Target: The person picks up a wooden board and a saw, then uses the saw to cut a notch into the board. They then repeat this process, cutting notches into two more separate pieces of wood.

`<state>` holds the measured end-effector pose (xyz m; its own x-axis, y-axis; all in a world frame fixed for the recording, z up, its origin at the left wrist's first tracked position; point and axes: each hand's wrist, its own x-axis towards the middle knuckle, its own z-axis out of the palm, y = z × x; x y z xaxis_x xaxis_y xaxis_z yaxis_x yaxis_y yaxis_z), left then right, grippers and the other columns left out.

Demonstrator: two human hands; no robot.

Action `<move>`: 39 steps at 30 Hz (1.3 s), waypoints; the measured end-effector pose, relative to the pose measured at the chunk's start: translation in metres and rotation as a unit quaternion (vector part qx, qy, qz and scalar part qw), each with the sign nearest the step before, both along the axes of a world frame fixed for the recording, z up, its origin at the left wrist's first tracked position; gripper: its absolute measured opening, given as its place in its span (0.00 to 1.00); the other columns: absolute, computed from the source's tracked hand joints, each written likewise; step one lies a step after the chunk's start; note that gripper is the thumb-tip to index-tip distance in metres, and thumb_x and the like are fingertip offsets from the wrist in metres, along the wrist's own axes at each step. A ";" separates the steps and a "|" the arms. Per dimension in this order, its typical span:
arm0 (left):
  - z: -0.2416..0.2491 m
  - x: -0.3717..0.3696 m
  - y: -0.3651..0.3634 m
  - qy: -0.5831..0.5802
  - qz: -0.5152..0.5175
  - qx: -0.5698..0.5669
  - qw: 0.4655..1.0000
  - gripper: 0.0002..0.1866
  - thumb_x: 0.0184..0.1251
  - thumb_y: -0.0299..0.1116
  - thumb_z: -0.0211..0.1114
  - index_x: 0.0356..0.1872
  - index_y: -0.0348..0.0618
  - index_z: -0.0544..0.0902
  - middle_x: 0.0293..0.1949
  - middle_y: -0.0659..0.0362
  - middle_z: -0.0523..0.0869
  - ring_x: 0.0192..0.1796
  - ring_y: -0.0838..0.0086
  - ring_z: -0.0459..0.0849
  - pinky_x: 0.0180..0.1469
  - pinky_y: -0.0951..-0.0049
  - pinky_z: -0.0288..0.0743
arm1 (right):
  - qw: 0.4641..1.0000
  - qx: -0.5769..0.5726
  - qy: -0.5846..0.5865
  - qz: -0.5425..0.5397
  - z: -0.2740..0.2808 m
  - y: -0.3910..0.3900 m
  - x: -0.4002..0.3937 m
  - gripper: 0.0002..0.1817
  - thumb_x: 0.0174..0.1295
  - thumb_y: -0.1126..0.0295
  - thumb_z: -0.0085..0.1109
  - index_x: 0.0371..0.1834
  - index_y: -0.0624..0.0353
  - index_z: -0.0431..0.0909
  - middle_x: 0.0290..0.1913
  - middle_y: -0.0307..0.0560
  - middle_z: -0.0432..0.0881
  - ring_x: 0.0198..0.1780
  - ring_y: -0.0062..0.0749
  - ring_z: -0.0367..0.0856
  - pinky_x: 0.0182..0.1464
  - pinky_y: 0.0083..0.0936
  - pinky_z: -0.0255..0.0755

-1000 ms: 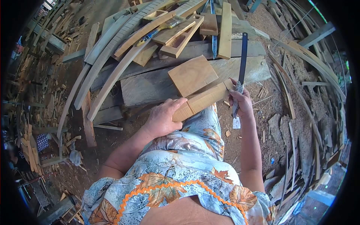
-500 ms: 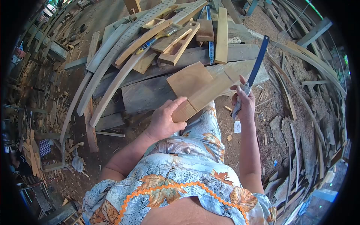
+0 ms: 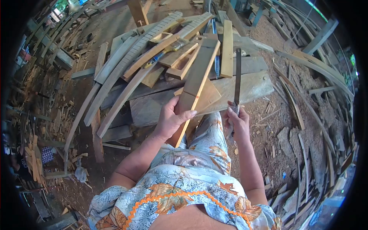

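Note:
My left hand (image 3: 171,119) grips the lower part of a long wooden board (image 3: 199,73), which is tilted up and away from me. A dark line crosses the board's face above my fingers, and a reddish mark shows on its edge. My right hand (image 3: 238,122) is closed round the wrapped grip of a narrow, dark saw blade (image 3: 238,74), which points upward, apart from the board. Behind the board, a flat wooden piece (image 3: 210,95) lies partly hidden on a wide grey plank (image 3: 245,89).
Curved wooden slats (image 3: 126,63) lie stacked at the left of the pile. Among them are a paintbrush (image 3: 155,58) and a slotted wooden block (image 3: 183,68). A light wood strip (image 3: 227,50) lies beside a blue level-like bar (image 3: 217,65). Scraps and sawdust cover the ground.
The board has swung more upright, turning its edge toward the right. My right hand has moved down and slightly left, away from the board, and the saw blade now stands nearly vertical.

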<state>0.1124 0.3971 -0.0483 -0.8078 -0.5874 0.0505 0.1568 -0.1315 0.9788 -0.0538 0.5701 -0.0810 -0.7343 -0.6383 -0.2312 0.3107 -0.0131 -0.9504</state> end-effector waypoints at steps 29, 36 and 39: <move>-0.049 -0.065 -0.029 -0.265 0.128 -0.552 0.780 0.28 0.32 0.48 0.74 0.38 0.44 0.82 0.44 0.58 0.75 0.50 0.64 0.70 0.45 0.61 0.65 | 0.822 0.295 0.472 -0.121 -0.083 -0.088 -0.131 0.33 0.65 0.41 0.49 0.64 0.54 0.72 0.57 0.58 0.75 0.58 0.48 0.72 0.60 0.42 0.64; -0.048 -0.066 -0.035 -0.298 0.087 -0.541 0.782 0.30 0.32 0.49 0.74 0.40 0.43 0.82 0.45 0.57 0.75 0.53 0.62 0.70 0.44 0.62 0.68 | 0.849 0.233 0.451 -0.146 -0.106 -0.082 -0.146 0.31 0.67 0.43 0.47 0.64 0.55 0.71 0.59 0.56 0.73 0.61 0.47 0.70 0.63 0.42 0.62; -0.046 -0.065 -0.034 -0.292 0.092 -0.550 0.777 0.30 0.33 0.50 0.74 0.40 0.43 0.82 0.45 0.56 0.75 0.53 0.62 0.71 0.43 0.62 0.68 | 0.852 0.222 0.453 -0.137 -0.104 -0.082 -0.143 0.31 0.69 0.45 0.45 0.64 0.57 0.71 0.62 0.56 0.71 0.65 0.47 0.67 0.66 0.42 0.59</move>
<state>0.0476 0.3635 -0.0943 -0.7888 -0.5568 0.2601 -0.4396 0.8070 0.3944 -0.1968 0.4883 -0.1847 -0.8469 -0.4120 0.3362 -0.5110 0.4559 -0.7287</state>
